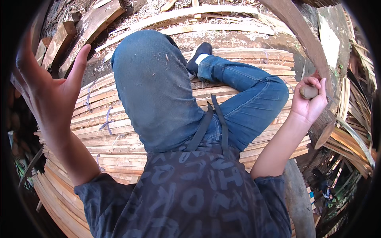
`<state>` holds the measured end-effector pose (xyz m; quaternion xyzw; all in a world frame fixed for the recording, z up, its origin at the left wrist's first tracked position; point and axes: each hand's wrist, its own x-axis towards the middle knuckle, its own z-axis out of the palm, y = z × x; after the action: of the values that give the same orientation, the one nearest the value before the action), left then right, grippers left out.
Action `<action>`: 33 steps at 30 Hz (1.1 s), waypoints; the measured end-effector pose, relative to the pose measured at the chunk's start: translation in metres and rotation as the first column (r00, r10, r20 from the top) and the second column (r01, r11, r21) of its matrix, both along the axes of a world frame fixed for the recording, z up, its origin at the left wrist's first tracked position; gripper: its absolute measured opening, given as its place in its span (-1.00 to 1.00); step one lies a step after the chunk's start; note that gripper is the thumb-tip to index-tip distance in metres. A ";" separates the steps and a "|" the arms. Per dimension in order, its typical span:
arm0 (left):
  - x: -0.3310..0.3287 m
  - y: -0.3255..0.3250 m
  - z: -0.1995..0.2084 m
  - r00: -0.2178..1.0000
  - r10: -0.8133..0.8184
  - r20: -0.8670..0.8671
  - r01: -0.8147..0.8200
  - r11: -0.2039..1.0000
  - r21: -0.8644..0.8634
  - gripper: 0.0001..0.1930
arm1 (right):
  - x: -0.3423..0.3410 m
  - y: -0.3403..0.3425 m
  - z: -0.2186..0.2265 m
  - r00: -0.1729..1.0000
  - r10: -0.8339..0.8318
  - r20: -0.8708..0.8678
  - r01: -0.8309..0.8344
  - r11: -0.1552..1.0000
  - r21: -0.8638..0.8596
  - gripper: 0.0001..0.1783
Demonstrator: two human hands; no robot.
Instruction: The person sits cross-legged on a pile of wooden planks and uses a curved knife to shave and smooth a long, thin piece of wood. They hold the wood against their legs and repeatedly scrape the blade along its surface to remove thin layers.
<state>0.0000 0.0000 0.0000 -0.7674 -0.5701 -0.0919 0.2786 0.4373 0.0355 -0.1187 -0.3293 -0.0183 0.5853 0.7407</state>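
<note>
The right hand [307,104] is closed around a smooth, rounded wooden handle [308,92] at the right edge of the stack [119,142], a heap of thin, pale, rough-sawn wooden slats with some bundles tied by cord. The left hand [45,85] is raised, fingers spread wide, holding nothing. Dusty blue denim knees [154,87] rest over the slats; a curved brown plank [301,35] rises behind the handle.
</note>
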 end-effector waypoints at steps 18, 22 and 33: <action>0.063 -0.057 -0.025 0.934 0.160 0.318 0.008 0.884 -0.467 -0.11 | -0.068 -0.019 0.007 0.924 0.218 0.313 -0.159 0.966 -0.204 -0.87; 0.057 -0.074 -0.046 0.816 0.304 0.492 0.046 0.814 -0.579 0.02 | -0.087 -0.025 0.018 0.892 0.303 0.336 -0.272 0.953 -0.136 -0.80; 0.043 -0.168 -0.097 0.405 0.734 0.545 -0.122 0.634 -0.763 -0.23 | -0.120 -0.021 0.017 0.797 0.539 0.272 -0.525 0.841 -0.128 -0.79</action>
<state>0.0425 -0.1680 -0.0967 -0.4821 -0.8138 -0.1688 -0.2772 0.3173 0.0145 -0.1018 -0.4120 -0.2078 0.7134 0.5274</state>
